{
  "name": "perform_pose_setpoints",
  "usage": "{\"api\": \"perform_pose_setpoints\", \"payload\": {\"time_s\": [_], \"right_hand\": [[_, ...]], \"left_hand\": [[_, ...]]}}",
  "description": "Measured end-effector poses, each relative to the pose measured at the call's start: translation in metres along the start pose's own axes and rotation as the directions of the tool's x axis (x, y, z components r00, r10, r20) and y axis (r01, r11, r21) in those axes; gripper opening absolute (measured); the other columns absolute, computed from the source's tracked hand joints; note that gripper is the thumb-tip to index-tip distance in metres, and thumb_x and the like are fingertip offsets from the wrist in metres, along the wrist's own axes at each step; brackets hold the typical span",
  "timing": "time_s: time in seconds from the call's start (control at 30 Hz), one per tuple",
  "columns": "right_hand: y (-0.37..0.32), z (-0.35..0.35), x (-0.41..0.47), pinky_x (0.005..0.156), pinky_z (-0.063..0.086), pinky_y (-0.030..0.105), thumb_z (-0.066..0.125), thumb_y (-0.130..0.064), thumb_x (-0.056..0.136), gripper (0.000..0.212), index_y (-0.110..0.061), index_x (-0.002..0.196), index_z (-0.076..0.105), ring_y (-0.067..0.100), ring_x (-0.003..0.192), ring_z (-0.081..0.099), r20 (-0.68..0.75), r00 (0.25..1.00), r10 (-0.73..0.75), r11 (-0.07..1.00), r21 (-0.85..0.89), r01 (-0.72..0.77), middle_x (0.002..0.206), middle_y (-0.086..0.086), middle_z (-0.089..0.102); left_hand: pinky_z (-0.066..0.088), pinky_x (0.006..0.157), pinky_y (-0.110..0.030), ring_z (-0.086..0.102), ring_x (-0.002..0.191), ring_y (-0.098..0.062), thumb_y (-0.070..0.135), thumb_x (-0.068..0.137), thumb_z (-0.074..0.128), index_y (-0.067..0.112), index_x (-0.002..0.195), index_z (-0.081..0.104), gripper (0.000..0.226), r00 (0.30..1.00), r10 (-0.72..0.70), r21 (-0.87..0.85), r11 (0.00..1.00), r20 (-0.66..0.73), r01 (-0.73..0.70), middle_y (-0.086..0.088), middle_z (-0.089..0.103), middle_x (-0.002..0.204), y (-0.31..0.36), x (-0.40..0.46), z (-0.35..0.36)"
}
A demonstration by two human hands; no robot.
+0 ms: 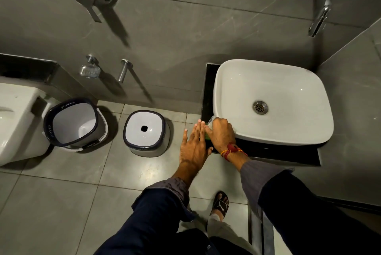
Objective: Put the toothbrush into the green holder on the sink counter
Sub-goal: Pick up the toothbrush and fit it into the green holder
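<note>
My right hand [222,133] is curled at the front left corner of the black sink counter [268,152], fingers closed. A pale translucent tip, apparently the toothbrush [211,120], sticks out above its knuckles. Only a thin sliver of the green holder [207,135] shows, squeezed between my two hands on the counter's left edge; the rest is hidden under my right hand. My left hand [193,145] lies flat with fingers stretched and apart, pressed against the holder's left side and holding nothing.
A white basin [274,81] sits on the counter, with a wall spout [319,17] above it. On the tiled floor to the left stand a white stool [146,133], a bucket [74,122] and a toilet [16,122]. My sandalled foot [221,204] is below.
</note>
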State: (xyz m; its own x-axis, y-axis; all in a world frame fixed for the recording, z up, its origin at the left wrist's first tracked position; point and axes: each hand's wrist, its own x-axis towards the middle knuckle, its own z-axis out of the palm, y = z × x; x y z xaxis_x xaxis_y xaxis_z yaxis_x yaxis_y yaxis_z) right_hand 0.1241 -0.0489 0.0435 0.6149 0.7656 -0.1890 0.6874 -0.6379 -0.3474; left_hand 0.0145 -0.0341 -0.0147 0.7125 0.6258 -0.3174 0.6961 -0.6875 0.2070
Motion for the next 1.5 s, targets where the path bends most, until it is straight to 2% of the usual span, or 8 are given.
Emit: {"api": "perform_pose_setpoints", "payload": {"time_s": [0.13, 0.4, 0.6, 0.7, 0.8, 1.0, 1.3, 1.5], "right_hand": [[0.002, 0.003, -0.005, 0.059, 0.048, 0.027, 0.062, -0.038, 0.093, 0.037, -0.002, 0.092, 0.068, 0.03, 0.078, 0.068, -0.043, 0.999, 0.02, 0.995, 0.103, -0.016, 0.089, 0.016, 0.07], [0.008, 0.009, -0.006, 0.075, 0.06, 0.04, 0.064, -0.032, 0.093, 0.034, 0.001, 0.103, 0.066, 0.033, 0.089, 0.068, -0.071, 0.997, 0.004, 0.995, 0.096, 0.003, 0.099, 0.021, 0.071], [0.018, 0.002, -0.015, 0.062, 0.056, 0.032, 0.068, -0.047, 0.086, 0.043, -0.004, 0.09, 0.07, 0.027, 0.075, 0.067, -0.088, 0.995, 0.041, 0.993, 0.11, -0.031, 0.086, 0.014, 0.072], [0.03, -0.008, -0.022, 0.063, 0.054, 0.032, 0.071, -0.03, 0.082, 0.037, -0.011, 0.112, 0.061, 0.025, 0.083, 0.065, -0.22, 0.967, -0.128, 0.988, 0.052, 0.142, 0.099, 0.009, 0.065], [0.039, -0.013, -0.024, 0.064, 0.055, 0.031, 0.069, -0.021, 0.082, 0.058, -0.017, 0.136, 0.049, 0.022, 0.091, 0.061, -0.125, 0.96, -0.252, 0.967, -0.011, 0.253, 0.109, 0.009, 0.057], [0.036, -0.01, -0.031, 0.067, 0.059, 0.036, 0.065, -0.019, 0.084, 0.032, -0.005, 0.113, 0.063, 0.028, 0.087, 0.064, -0.166, 0.963, -0.212, 0.977, -0.001, 0.215, 0.101, 0.014, 0.063], [0.033, 0.001, -0.05, 0.069, 0.061, 0.039, 0.065, -0.02, 0.087, 0.033, -0.002, 0.114, 0.065, 0.028, 0.085, 0.067, -0.189, 0.957, -0.222, 0.973, 0.02, 0.23, 0.1, 0.016, 0.066], [0.046, 0.003, -0.051, 0.069, 0.062, 0.034, 0.068, -0.015, 0.085, 0.028, -0.001, 0.109, 0.067, 0.026, 0.083, 0.069, -0.21, 0.907, -0.366, 0.93, -0.036, 0.367, 0.098, 0.014, 0.068]], "left_hand": [[0.007, 0.128, -0.051, -0.008, 0.158, -0.022, 0.059, 0.104, 0.036, 0.009, 0.159, -0.013, 0.089, 1.0, -0.003, -0.004, 1.0, -0.011, 0.003, -0.01, -0.012, 0.17, 0.0, -0.001, 0.001], [0.007, 0.128, -0.051, -0.007, 0.158, -0.024, 0.059, 0.104, 0.037, 0.008, 0.16, -0.012, 0.09, 1.0, -0.005, 0.016, 1.0, -0.012, 0.005, -0.011, -0.013, 0.17, 0.001, 0.001, 0.005], [0.008, 0.128, -0.05, -0.006, 0.158, -0.023, 0.056, 0.104, 0.039, 0.008, 0.16, -0.01, 0.088, 0.999, -0.014, -0.002, 1.0, -0.036, 0.014, -0.01, -0.01, 0.171, 0.003, 0.0, 0.006], [0.008, 0.128, -0.05, -0.004, 0.158, -0.023, 0.055, 0.103, 0.042, 0.008, 0.16, -0.011, 0.091, 0.999, -0.025, -0.017, 1.0, -0.04, 0.025, -0.01, -0.009, 0.171, 0.003, 0.001, 0.007], [0.009, 0.128, -0.051, -0.004, 0.158, -0.023, 0.054, 0.103, 0.042, 0.008, 0.159, -0.014, 0.092, 0.999, -0.026, -0.017, 1.0, -0.035, 0.026, -0.01, -0.01, 0.171, 0.003, 0.001, 0.006], [0.01, 0.128, -0.051, -0.002, 0.158, -0.022, 0.055, 0.103, 0.043, 0.008, 0.16, -0.011, 0.091, 0.998, -0.037, -0.03, 0.999, -0.046, 0.036, -0.009, -0.008, 0.171, 0.005, 0.001, 0.007], [0.006, 0.128, -0.051, -0.004, 0.158, -0.022, 0.053, 0.104, 0.034, 0.007, 0.16, -0.011, 0.085, 0.999, -0.018, -0.017, 1.0, -0.038, 0.017, -0.009, -0.01, 0.171, 0.004, 0.0, 0.007], [0.004, 0.128, -0.05, -0.003, 0.158, -0.021, 0.056, 0.104, 0.034, 0.007, 0.16, -0.011, 0.087, 0.999, -0.019, -0.028, 0.999, -0.037, 0.018, -0.009, -0.009, 0.171, 0.004, -0.001, 0.003]]}}
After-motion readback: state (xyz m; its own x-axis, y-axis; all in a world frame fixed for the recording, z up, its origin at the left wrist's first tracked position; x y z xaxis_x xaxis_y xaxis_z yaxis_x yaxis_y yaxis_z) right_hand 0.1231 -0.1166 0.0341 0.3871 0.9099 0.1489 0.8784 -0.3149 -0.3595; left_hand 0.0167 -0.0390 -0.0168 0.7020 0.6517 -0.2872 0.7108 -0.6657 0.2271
